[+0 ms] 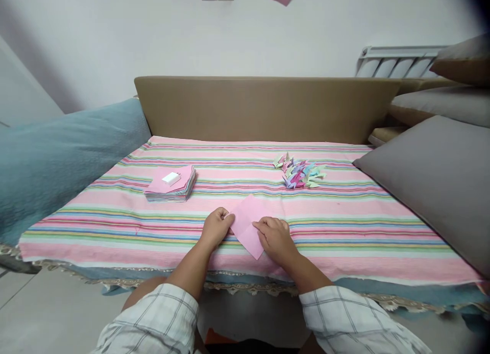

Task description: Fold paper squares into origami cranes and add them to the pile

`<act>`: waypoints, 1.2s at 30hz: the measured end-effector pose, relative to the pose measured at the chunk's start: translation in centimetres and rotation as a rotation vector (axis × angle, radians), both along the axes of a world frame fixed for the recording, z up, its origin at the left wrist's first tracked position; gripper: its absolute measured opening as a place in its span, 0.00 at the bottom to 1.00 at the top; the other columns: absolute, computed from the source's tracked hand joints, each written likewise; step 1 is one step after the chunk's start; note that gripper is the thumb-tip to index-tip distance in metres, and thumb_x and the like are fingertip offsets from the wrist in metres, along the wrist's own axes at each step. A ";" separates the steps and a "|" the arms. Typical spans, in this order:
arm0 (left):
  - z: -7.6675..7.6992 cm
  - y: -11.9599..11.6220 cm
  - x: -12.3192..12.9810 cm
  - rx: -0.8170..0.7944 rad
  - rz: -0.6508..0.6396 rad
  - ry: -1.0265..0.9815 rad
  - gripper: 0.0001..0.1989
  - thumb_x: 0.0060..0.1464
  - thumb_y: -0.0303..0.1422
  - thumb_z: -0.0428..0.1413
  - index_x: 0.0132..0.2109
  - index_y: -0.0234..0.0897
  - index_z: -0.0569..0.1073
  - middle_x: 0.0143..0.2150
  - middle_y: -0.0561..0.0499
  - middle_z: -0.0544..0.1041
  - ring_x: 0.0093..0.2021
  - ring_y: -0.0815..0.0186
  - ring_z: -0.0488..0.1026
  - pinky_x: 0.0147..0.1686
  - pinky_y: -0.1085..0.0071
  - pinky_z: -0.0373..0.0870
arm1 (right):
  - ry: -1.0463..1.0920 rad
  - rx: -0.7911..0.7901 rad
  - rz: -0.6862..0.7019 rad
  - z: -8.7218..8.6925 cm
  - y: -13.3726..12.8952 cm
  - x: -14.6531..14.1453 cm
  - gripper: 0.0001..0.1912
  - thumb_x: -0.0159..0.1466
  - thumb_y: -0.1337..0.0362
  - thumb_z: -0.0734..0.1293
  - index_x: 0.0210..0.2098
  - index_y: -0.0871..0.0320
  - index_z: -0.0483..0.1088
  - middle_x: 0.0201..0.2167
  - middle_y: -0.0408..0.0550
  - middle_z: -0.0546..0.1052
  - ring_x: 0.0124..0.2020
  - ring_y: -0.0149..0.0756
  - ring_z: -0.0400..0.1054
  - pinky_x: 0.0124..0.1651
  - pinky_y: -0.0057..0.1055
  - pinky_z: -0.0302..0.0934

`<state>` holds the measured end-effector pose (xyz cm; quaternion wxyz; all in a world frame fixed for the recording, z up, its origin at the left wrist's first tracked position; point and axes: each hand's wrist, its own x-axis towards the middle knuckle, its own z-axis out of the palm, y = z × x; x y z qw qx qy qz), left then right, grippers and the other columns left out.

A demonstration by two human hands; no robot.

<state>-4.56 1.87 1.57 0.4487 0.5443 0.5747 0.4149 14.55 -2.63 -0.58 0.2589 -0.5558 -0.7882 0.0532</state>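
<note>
A square sheet of pink paper lies turned like a diamond on the striped cloth, between my two hands. My left hand pinches its left corner between thumb and fingers. At the paper's right side is my right hand, its index finger laid on the sheet near the middle and the other fingers curled. Whether the right hand also grips the paper's edge is hard to make out. Beyond the right hand sits a heap of small folded paper pieces in several colours.
To the left stands a stack of coloured paper sheets with a small white block on top. The striped cloth covers the seat. A brown backrest rises behind, grey cushions lie right, and a blue-covered armrest left.
</note>
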 end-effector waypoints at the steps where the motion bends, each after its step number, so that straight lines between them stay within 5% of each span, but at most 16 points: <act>1: 0.0 -0.1 0.1 -0.001 -0.014 0.005 0.11 0.45 0.38 0.55 0.26 0.39 0.60 0.18 0.60 0.66 0.18 0.70 0.67 0.20 0.75 0.63 | -0.016 -0.007 -0.003 -0.1 0.1 -0.1 0.17 0.63 0.68 0.59 0.48 0.49 0.70 0.42 0.48 0.72 0.44 0.39 0.62 0.50 0.40 0.48; 13: -0.3 -1.5 0.2 0.174 -0.231 0.123 0.12 0.45 0.36 0.56 0.38 0.38 0.65 0.25 0.59 0.69 0.24 0.71 0.66 0.25 0.76 0.60 | -0.017 -0.028 -0.007 -0.3 0.2 -0.2 0.18 0.63 0.68 0.59 0.50 0.49 0.69 0.41 0.48 0.71 0.44 0.39 0.61 0.49 0.39 0.49; 23: -0.2 -2.5 1.5 0.264 -0.080 0.686 0.11 0.46 0.34 0.55 0.39 0.39 0.66 0.26 0.54 0.70 0.30 0.63 0.68 0.31 0.70 0.59 | 0.020 0.004 0.005 -0.5 0.3 0.2 0.15 0.64 0.67 0.58 0.48 0.52 0.70 0.43 0.49 0.72 0.45 0.39 0.62 0.50 0.38 0.50; 28: -0.3 -2.2 2.3 0.249 0.037 0.748 0.08 0.48 0.34 0.53 0.38 0.39 0.67 0.27 0.53 0.72 0.34 0.60 0.70 0.39 0.65 0.61 | 0.020 0.031 0.000 -0.7 0.6 0.0 0.16 0.64 0.67 0.58 0.49 0.53 0.69 0.46 0.50 0.71 0.47 0.39 0.62 0.50 0.39 0.50; 36: -0.5 -2.8 2.1 0.330 -0.075 0.787 0.05 0.49 0.35 0.53 0.29 0.38 0.71 0.28 0.52 0.74 0.36 0.61 0.69 0.50 0.57 0.54 | -0.014 0.002 -0.026 -0.7 0.9 -0.3 0.16 0.64 0.67 0.58 0.48 0.53 0.69 0.48 0.50 0.71 0.48 0.40 0.61 0.50 0.40 0.50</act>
